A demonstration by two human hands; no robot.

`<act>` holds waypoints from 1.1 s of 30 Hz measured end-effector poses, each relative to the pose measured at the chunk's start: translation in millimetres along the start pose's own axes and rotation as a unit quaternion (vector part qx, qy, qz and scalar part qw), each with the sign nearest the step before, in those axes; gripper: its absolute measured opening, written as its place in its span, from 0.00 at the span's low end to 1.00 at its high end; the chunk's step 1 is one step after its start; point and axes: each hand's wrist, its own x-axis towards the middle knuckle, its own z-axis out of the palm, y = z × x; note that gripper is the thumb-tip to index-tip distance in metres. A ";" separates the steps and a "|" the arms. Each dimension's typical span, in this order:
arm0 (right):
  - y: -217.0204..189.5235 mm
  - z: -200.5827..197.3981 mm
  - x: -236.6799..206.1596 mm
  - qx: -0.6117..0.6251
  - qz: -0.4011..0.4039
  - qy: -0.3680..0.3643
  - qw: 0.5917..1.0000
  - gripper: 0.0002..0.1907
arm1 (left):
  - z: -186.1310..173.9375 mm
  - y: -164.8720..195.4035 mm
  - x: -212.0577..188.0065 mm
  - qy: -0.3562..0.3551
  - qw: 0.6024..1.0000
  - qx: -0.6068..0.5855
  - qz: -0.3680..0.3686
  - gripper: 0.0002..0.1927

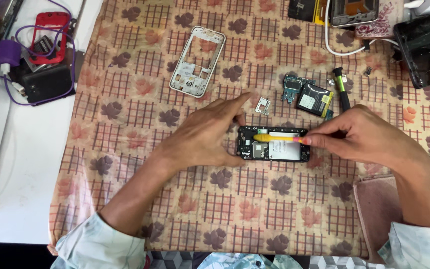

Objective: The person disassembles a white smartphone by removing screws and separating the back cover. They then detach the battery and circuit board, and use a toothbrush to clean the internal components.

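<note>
The left hand [202, 134] covers one end of the opened phone [274, 144], hiding that edge. A flowered cloth [225, 209] covers the table [26, 164]. The phone lies between both hands; the left hand grips it, and the right hand [359, 137] pinches a yellow tool [274, 138] resting across it. Beyond the left hand lies a white phone frame [197, 62].

The left hand [202, 134] covered the left end of the opened phone [273, 144], so we could not see that edge. The right hand's [362, 134] fingers [319, 135] hid the back of the yellow tool [274, 138]. The top edge cut off a second phone [354, 12], and the right edge cut a black case [426, 47]. Small parts [368, 71] near the screwdriver [342, 89] were too tiny for us to tell.
</note>
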 end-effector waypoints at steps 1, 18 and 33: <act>-0.8 2.3 0.0 -0.002 0.015 0.007 1.000 0.12 | -1.5 -0.8 -0.9 0.007 1.000 0.000 0.018 0.69; -34.1 22.7 7.8 0.007 0.004 0.003 1.000 0.13 | 1.7 -4.1 2.6 0.034 0.998 0.020 0.058 0.65; -30.5 26.7 5.5 0.028 -0.040 -0.039 0.998 0.14 | 3.6 -7.5 2.4 0.032 0.998 0.011 0.049 0.66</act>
